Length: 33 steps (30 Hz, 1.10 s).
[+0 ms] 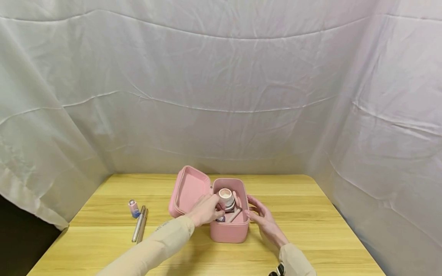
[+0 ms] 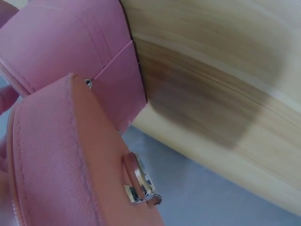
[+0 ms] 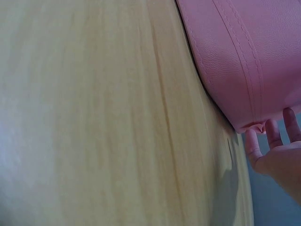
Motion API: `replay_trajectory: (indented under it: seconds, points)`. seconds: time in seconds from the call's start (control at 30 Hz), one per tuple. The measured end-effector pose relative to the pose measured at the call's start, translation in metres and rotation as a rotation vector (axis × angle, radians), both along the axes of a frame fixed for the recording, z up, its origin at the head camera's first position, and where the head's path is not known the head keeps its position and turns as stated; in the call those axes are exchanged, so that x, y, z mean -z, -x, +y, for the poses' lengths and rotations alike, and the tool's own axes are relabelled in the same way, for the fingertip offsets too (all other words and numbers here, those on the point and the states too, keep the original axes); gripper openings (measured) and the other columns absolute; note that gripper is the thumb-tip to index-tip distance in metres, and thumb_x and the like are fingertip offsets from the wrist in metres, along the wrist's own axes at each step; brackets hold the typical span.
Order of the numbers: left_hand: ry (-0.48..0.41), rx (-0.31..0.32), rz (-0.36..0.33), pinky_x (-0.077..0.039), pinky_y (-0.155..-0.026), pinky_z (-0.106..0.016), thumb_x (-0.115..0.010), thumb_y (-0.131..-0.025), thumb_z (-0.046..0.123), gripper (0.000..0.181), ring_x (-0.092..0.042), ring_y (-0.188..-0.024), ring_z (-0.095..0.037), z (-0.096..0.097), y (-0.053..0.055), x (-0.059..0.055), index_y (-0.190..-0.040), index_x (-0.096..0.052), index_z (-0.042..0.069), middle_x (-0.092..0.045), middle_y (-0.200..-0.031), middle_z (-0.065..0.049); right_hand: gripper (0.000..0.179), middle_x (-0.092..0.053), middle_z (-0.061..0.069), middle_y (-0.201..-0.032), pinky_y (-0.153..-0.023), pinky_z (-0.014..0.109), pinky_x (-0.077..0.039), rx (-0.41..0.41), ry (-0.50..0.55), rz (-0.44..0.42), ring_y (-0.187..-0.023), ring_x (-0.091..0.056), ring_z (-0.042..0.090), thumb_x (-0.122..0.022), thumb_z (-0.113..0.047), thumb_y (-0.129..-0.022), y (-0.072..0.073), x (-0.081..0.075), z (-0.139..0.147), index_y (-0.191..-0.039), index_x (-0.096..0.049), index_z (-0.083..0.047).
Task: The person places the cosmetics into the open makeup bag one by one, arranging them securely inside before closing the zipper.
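A pink zippered case (image 1: 228, 232) stands on the table, its lid (image 1: 193, 188) swung out to the left. Inside are a white jar (image 1: 226, 194) with a pinkish-gold rim, a slim pale pink tube (image 1: 235, 215), another pink piece (image 1: 236, 198) and a small dark bluish item (image 1: 220, 219). My left hand (image 1: 206, 209) reaches over the lid's edge into the case, fingers bent beside the jar; I cannot tell whether it grips anything. My right hand (image 1: 264, 218) rests against the case's right side, thumb at the rim, fingers (image 3: 274, 134) loosely extended along the outer wall.
Left on the wooden table (image 1: 293, 230) are a small pink-and-blue bottle (image 1: 134, 209) and two slim metallic tubes (image 1: 138, 226) (image 1: 143, 225) side by side. A metal buckle (image 2: 139, 178) sits on the lid's outside. Grey-white cloth (image 1: 221, 96) hangs around the table's back and sides.
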State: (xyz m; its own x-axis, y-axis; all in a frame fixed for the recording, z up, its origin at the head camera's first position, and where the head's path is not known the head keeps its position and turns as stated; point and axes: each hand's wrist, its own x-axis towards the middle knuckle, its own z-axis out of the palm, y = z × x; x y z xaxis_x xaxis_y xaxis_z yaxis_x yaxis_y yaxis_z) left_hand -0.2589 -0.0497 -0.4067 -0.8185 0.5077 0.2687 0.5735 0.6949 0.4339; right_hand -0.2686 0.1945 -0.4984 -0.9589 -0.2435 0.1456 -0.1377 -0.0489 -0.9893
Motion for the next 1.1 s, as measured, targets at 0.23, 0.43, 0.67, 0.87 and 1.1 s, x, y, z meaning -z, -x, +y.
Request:
replay_trajectory:
  seconds: [0.23, 0.43, 0.67, 0.87, 1.1]
  points:
    - [-0.052, -0.080, 0.034, -0.054, -0.072, -0.027, -0.074, -0.083, 0.010, 0.011, -0.067, -0.079, -0.014, -0.002, 0.000, 0.002, -0.093, -0.077, 0.007, -0.075, -0.082, -0.001, 0.064, -0.034, 0.025, -0.156, -0.085, 0.021, -0.053, -0.008, 0.004, 0.004, -0.123, -0.049, 0.023, -0.059, -0.002, -0.096, 0.000, 0.000, 0.000, -0.155, -0.033, 0.000]
    - [-0.148, -0.105, -0.041, -0.045, -0.064, -0.018, -0.073, -0.086, 0.016, 0.010, -0.052, -0.070, -0.005, -0.008, 0.000, -0.001, -0.095, -0.074, 0.011, -0.062, -0.077, 0.005, 0.065, -0.034, 0.025, -0.156, -0.085, 0.021, -0.052, -0.013, 0.008, 0.008, -0.122, -0.050, 0.022, -0.061, -0.004, -0.096, 0.000, 0.001, 0.001, -0.155, -0.032, 0.000]
    - [-0.339, -0.166, -0.024, -0.045, -0.066, -0.018, -0.073, -0.088, 0.019, 0.004, -0.053, -0.072, -0.003, -0.015, -0.006, -0.006, -0.090, -0.070, 0.018, -0.063, -0.080, 0.005, 0.065, -0.033, 0.025, -0.156, -0.084, 0.022, -0.053, -0.011, 0.011, 0.001, -0.123, -0.049, 0.024, -0.061, -0.004, -0.096, -0.001, 0.001, 0.001, -0.154, -0.032, 0.001]
    - [-0.565, -0.247, 0.030, -0.048, -0.086, -0.025, -0.075, -0.086, 0.020, 0.014, -0.056, -0.092, -0.009, -0.018, -0.023, -0.012, -0.099, -0.068, 0.018, -0.066, -0.094, 0.004, 0.066, -0.034, 0.024, -0.157, -0.086, 0.021, -0.052, -0.011, 0.013, -0.003, -0.122, -0.048, 0.022, -0.062, -0.005, -0.096, -0.001, -0.001, 0.001, -0.155, -0.032, 0.000]
    - [-0.704, -0.371, 0.179, -0.040, -0.079, -0.027, -0.071, -0.088, 0.017, 0.019, -0.047, -0.086, -0.013, -0.038, -0.029, -0.011, -0.106, -0.066, 0.013, -0.054, -0.089, 0.000, 0.065, -0.036, 0.025, -0.154, -0.086, 0.023, -0.053, -0.012, 0.018, -0.005, -0.122, -0.050, 0.023, -0.060, -0.001, -0.096, -0.002, -0.002, 0.000, -0.154, -0.031, 0.003]
